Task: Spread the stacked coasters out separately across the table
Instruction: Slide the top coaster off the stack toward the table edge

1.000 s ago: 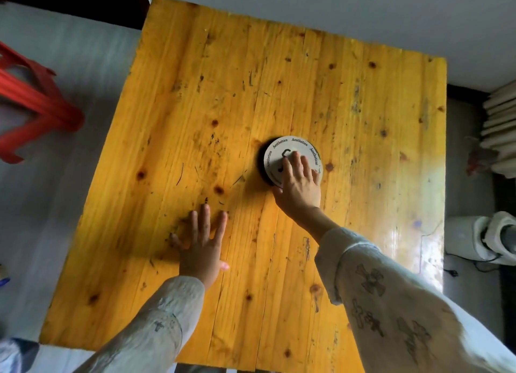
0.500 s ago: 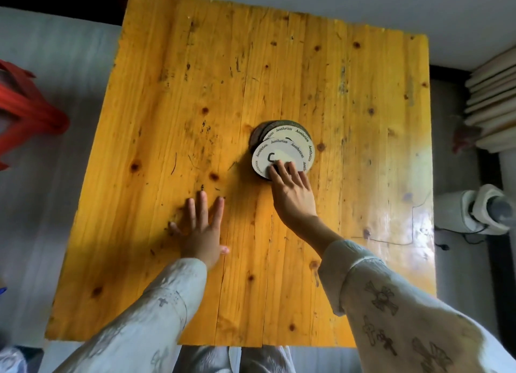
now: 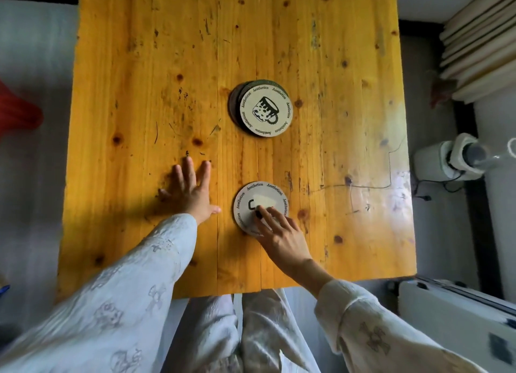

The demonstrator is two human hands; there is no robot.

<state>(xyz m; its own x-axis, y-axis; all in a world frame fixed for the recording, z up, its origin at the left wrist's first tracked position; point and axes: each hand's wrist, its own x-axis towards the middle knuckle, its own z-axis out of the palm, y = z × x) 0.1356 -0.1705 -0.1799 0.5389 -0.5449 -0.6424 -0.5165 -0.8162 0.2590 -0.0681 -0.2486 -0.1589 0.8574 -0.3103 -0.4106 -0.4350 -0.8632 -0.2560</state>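
A stack of round coasters (image 3: 262, 110) sits at the middle of the yellow wooden table (image 3: 139, 65); its top one is white with a black mug drawing and ringed lettering. A single white coaster (image 3: 251, 202) lies apart, nearer the front edge. My right hand (image 3: 279, 233) rests its fingertips on that coaster, pressing on it without gripping it. My left hand (image 3: 192, 191) lies flat on the wood, fingers spread, just left of the single coaster.
A red stool (image 3: 19, 115) stands on the floor at the left. At the right are stacked boards (image 3: 474, 43), a white appliance with a cable (image 3: 452, 157) and a white unit (image 3: 458, 311). My lap shows below the table's front edge.
My right hand has slid the top coaster off the stack and toward the front edge. The mug coaster beneath is now uncovered. My left hand has stayed flat.
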